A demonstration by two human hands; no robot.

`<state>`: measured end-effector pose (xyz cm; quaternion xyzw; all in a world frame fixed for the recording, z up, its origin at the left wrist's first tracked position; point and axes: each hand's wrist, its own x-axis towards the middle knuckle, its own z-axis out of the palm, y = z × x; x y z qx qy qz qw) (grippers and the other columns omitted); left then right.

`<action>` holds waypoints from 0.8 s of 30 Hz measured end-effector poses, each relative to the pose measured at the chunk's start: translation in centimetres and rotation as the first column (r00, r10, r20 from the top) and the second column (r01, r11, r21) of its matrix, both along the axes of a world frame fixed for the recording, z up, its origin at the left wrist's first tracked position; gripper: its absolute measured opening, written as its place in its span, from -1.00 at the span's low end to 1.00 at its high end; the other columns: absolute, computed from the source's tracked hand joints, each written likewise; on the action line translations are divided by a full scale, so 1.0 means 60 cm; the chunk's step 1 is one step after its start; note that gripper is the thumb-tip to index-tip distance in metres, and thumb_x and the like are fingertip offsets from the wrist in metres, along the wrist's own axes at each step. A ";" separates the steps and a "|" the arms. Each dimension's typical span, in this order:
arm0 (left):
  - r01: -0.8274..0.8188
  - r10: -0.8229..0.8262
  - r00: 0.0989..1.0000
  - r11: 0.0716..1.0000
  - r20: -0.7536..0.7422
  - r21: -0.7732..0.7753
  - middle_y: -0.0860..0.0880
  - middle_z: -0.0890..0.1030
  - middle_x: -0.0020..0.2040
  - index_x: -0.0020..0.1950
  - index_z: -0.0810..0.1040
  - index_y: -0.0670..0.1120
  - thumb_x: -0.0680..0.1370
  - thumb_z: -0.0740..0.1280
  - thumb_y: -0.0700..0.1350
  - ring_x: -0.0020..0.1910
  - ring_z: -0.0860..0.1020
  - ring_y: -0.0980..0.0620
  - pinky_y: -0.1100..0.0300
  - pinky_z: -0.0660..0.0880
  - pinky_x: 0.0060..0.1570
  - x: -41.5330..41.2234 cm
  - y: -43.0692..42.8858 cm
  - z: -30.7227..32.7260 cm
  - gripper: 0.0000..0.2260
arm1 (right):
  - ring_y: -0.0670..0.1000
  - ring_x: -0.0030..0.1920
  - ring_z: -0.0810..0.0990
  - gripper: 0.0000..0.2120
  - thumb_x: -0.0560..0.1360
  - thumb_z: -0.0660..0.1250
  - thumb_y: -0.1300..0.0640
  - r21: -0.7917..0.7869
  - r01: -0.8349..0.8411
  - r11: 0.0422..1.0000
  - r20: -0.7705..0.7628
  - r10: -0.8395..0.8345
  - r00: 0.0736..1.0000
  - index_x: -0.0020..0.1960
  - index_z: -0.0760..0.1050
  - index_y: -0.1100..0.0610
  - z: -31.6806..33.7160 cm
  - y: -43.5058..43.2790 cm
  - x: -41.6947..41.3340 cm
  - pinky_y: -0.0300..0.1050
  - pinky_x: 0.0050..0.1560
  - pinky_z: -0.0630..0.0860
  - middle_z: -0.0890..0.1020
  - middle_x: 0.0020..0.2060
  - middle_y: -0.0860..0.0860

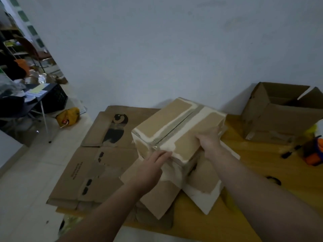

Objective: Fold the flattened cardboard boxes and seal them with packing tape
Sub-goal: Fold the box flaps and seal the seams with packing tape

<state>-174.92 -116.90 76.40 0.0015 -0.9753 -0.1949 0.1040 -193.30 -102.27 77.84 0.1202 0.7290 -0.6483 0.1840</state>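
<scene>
Left hand [150, 170]: lower centre of frame, fingers straight and together, pressed flat on the near end of the folded box [162, 116], where a tape strip [181, 122] runs along the centre seam.
Right hand [209, 142]: fingers curled over the box's right top edge, gripping it.
Box: centre of frame, between the two hands, standing on the yellow table [253, 172].
Flattened cardboard [97, 172]: left of the box, bearing a dark printed figure and one small line of print too blurred to read.
Open carton [279, 116]: upper right, well apart.
</scene>
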 end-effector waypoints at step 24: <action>0.170 -0.094 0.983 0.802 0.159 -0.573 -0.21 0.35 0.45 0.48 0.32 -0.12 0.54 -0.05 0.29 0.42 0.33 -0.25 -0.13 0.22 0.42 -0.089 0.117 -0.060 -0.33 | 0.18 -0.20 0.59 -0.29 0.42 0.48 -0.01 0.565 0.077 0.821 0.356 -0.327 0.876 0.43 0.26 0.21 -0.242 0.363 0.108 0.09 -0.22 0.64 0.51 0.08 0.24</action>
